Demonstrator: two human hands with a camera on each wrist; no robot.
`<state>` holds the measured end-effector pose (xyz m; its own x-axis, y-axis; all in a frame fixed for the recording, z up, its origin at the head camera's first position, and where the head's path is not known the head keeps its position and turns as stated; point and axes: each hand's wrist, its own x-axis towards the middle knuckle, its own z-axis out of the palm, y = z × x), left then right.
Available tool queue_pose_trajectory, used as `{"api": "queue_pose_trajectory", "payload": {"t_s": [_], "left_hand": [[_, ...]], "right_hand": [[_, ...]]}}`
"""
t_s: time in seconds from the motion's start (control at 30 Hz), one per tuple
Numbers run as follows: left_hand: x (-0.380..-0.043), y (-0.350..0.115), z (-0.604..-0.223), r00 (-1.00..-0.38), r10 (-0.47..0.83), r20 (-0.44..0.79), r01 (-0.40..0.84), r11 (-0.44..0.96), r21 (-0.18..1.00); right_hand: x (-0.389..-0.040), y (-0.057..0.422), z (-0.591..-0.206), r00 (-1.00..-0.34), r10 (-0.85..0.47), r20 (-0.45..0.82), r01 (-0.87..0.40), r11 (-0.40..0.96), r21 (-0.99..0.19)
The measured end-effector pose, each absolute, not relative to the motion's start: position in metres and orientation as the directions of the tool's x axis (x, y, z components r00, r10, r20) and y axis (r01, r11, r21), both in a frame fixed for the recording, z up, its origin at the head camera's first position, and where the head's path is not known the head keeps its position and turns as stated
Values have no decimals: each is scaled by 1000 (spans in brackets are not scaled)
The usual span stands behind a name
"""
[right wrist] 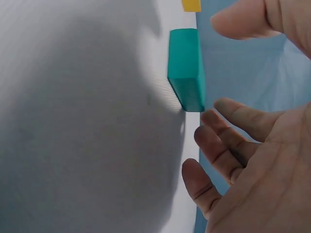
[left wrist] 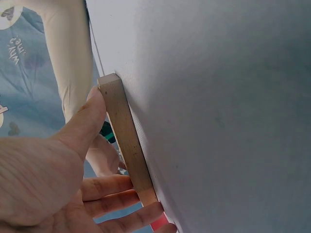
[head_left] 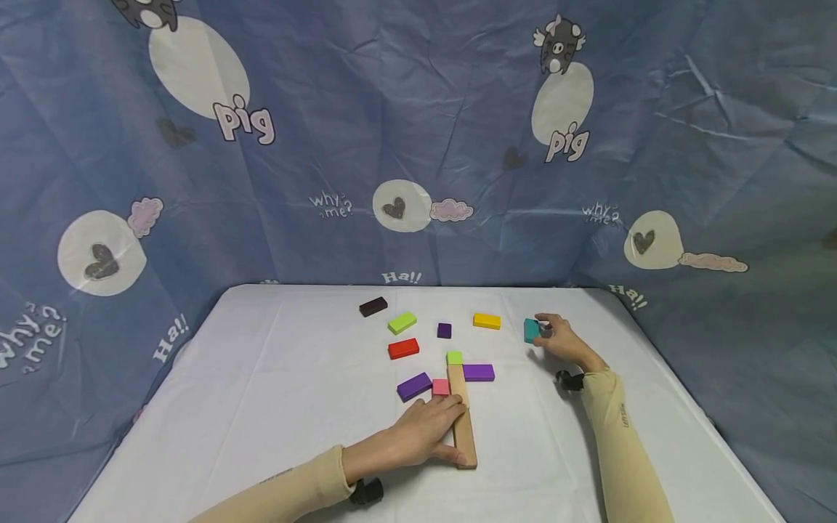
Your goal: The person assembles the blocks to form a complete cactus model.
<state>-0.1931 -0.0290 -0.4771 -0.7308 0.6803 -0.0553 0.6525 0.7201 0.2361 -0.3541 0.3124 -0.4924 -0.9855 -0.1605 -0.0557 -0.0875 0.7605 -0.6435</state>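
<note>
My left hand (head_left: 425, 432) rests along the left side of a row of plain wooden blocks (head_left: 466, 443). In the left wrist view, its thumb lies at one end of a wooden block (left wrist: 127, 136) and the other fingertips touch further along. At the row's far end sits a light green block (head_left: 454, 357). A pink block (head_left: 440, 386) is on the row's left, a purple block (head_left: 479, 373) on its right. Over at the right, my right hand (head_left: 561, 343) is beside a teal block (right wrist: 185, 63), thumb and fingers spread apart, with a gap showing in the right wrist view.
Left of the row lies another purple block (head_left: 414, 386). Further back are a red block (head_left: 403, 349), a lime block (head_left: 402, 322), a dark brown block (head_left: 373, 306), a small dark purple block (head_left: 445, 331) and a yellow block (head_left: 487, 321). A patterned blue cloth (head_left: 484, 247) hangs behind the white table (head_left: 294, 378).
</note>
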Motion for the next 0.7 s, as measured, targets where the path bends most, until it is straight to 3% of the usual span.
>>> {"api": "queue_pose_trajectory", "payload": {"t_s": [0.7], "left_hand": [[-193,-29,-477,-733,673,-95,631,726,275]], "right_hand": [[-359,315,-502,-985,-171,6,-133,744,-655]]}}
